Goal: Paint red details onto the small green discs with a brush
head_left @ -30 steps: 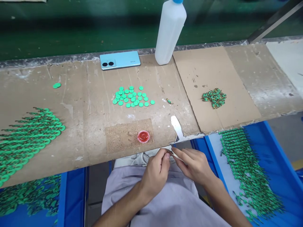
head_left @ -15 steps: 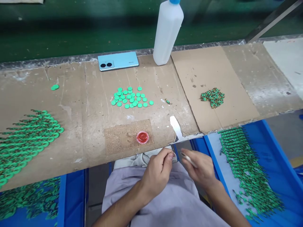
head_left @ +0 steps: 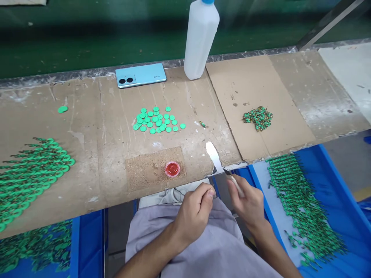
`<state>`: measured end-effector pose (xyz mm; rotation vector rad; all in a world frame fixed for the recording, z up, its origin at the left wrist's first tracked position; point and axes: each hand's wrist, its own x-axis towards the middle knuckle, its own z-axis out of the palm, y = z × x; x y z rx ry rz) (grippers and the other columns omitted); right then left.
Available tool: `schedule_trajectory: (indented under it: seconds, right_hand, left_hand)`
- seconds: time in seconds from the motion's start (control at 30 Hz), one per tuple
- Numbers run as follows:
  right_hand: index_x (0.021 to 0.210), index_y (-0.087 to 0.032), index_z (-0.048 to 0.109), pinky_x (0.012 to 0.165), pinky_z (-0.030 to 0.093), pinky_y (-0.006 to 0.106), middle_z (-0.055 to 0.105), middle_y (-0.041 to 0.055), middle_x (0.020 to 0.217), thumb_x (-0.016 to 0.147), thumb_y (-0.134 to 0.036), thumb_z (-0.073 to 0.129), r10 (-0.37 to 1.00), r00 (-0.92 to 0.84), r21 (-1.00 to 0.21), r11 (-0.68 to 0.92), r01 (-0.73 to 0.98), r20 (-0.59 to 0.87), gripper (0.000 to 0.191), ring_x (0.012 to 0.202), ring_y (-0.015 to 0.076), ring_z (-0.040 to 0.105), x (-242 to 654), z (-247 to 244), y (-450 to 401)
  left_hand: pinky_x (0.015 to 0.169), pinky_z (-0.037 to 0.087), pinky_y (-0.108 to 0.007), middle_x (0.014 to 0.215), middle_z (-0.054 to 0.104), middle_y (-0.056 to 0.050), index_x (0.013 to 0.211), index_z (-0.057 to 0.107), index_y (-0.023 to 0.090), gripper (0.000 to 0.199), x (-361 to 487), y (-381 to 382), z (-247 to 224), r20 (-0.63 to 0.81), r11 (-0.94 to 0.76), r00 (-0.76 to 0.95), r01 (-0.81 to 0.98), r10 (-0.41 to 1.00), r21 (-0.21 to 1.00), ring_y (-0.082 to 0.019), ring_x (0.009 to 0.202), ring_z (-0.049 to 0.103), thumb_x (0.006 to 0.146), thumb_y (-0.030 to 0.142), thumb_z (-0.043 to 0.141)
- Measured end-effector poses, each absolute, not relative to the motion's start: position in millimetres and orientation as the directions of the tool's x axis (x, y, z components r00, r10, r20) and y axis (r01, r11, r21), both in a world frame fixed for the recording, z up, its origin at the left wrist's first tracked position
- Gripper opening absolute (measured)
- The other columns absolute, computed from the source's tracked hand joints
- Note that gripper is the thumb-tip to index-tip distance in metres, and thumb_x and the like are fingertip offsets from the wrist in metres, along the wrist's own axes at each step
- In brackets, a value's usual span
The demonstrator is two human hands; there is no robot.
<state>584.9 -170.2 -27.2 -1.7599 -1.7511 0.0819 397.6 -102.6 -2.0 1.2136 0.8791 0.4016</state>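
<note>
My right hand (head_left: 248, 199) is closed around a small knife-like tool (head_left: 237, 186) with a pale handle and a dark metal tip. That tip is at the table's front edge, by a white torn patch (head_left: 213, 155) in the cardboard. To its left, my left hand (head_left: 194, 210) pinches something tiny and thin between thumb and forefinger; it is too small to name. Both hands are over my lap, just off the table. Nearby on the cardboard stands a small round dish of red stuff (head_left: 172, 169). Behind it lie several loose green discs (head_left: 159, 122).
Rows of green discs with dark stems (head_left: 37, 173) cover the table's left. A phone (head_left: 142, 75) and a white bottle (head_left: 201, 42) are at the back. A pile of small green-and-brown pieces (head_left: 257, 117) lies right. Blue trays (head_left: 348, 208) of green pieces flank my lap.
My right hand has moved up and slightly right, bringing the tool's tip to the table edge. My left hand keeps its pinch with little movement. The view has shifted slightly.
</note>
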Motion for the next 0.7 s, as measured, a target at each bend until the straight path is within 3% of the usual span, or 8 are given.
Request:
schedule_trajectory:
  seconds: [0.1, 0.23, 0.33, 0.47, 0.53, 0.6, 0.7]
  right_hand:
    - [0.113, -0.018, 0.071, 0.057, 0.055, 0.026, 0.080, 0.0056, 0.080, 0.110, -0.022, 0.058, 0.932, -0.006, -0.495, 0.198, 0.846, 0.363, 0.014, 0.057, 0.0187, 0.074, 584.4, -30.6, -172.7]
    - [0.111, -0.019, 0.072, 0.050, 0.051, 0.026, 0.077, 0.0039, 0.074, 0.109, -0.021, 0.059, 0.911, 0.103, -0.481, 0.112, 0.870, 0.399, 0.013, 0.050, 0.0174, 0.070, 581.3, -28.6, -170.6]
    - [0.108, -0.019, 0.071, 0.051, 0.050, 0.027, 0.075, 0.0030, 0.071, 0.109, -0.020, 0.057, 0.904, -0.005, -0.472, 0.227, 0.852, 0.427, 0.013, 0.049, 0.0166, 0.068, 577.4, -25.7, -168.5]
    - [0.108, -0.017, 0.070, 0.048, 0.046, 0.027, 0.075, 0.0035, 0.070, 0.112, -0.021, 0.058, 0.883, 0.087, -0.410, 0.125, 0.904, 0.461, 0.013, 0.047, 0.0154, 0.066, 575.0, -25.6, -168.5]
    - [0.110, -0.017, 0.070, 0.049, 0.048, 0.028, 0.075, 0.0039, 0.070, 0.112, -0.021, 0.058, 0.863, 0.062, -0.379, 0.155, 0.912, 0.501, 0.013, 0.047, 0.0164, 0.066, 575.4, -26.3, -169.4]
    - [0.108, -0.018, 0.071, 0.050, 0.049, 0.029, 0.075, 0.0042, 0.071, 0.112, -0.023, 0.057, 0.880, -0.005, -0.395, 0.218, 0.892, 0.474, 0.016, 0.048, 0.0171, 0.067, 576.4, -27.0, -170.3]
    - [0.106, -0.018, 0.070, 0.048, 0.048, 0.027, 0.076, 0.0040, 0.072, 0.114, -0.025, 0.056, 0.910, 0.058, -0.448, 0.146, 0.882, 0.411, 0.018, 0.049, 0.0165, 0.067, 578.3, -28.2, -171.9]
  left_hand:
    - [0.060, 0.034, -0.029, 0.058, 0.045, 0.007, 0.083, 0.048, 0.024, 0.034, 397.6, -101.3, -1.5, -0.367, 0.339, 0.618, 0.168, 0.695, 0.926, -0.014, 0.054, 0.042, 0.112, 0.039, 0.041]
    - [0.060, 0.035, -0.029, 0.060, 0.048, 0.006, 0.085, 0.052, 0.023, 0.033, 398.3, -102.2, -0.9, -0.366, 0.344, 0.629, 0.162, 0.686, 0.925, -0.014, 0.054, 0.044, 0.111, 0.040, 0.041]
    - [0.060, 0.035, -0.029, 0.061, 0.049, 0.005, 0.080, 0.050, 0.023, 0.035, 399.2, -102.4, -2.3, -0.361, 0.325, 0.623, 0.176, 0.694, 0.929, -0.014, 0.054, 0.045, 0.111, 0.038, 0.042]
    - [0.061, 0.036, -0.029, 0.061, 0.049, 0.005, 0.079, 0.049, 0.023, 0.034, 399.3, -100.8, -5.2, -0.341, 0.293, 0.603, 0.180, 0.721, 0.939, -0.014, 0.055, 0.045, 0.110, 0.035, 0.042]
    - [0.062, 0.036, -0.029, 0.062, 0.049, 0.005, 0.081, 0.052, 0.023, 0.032, 399.2, -100.1, -6.1, -0.340, 0.292, 0.608, 0.181, 0.717, 0.939, -0.014, 0.056, 0.046, 0.109, 0.035, 0.043]
    - [0.064, 0.037, -0.029, 0.062, 0.050, 0.005, 0.081, 0.053, 0.023, 0.030, 399.7, -99.7, -6.5, -0.336, 0.285, 0.617, 0.183, 0.712, 0.941, -0.015, 0.057, 0.047, 0.108, 0.033, 0.045]
    - [0.067, 0.037, -0.030, 0.062, 0.050, 0.005, 0.078, 0.051, 0.023, 0.031, 401.9, -99.7, -7.0, -0.320, 0.265, 0.629, 0.184, 0.709, 0.947, -0.015, 0.060, 0.049, 0.108, 0.031, 0.045]
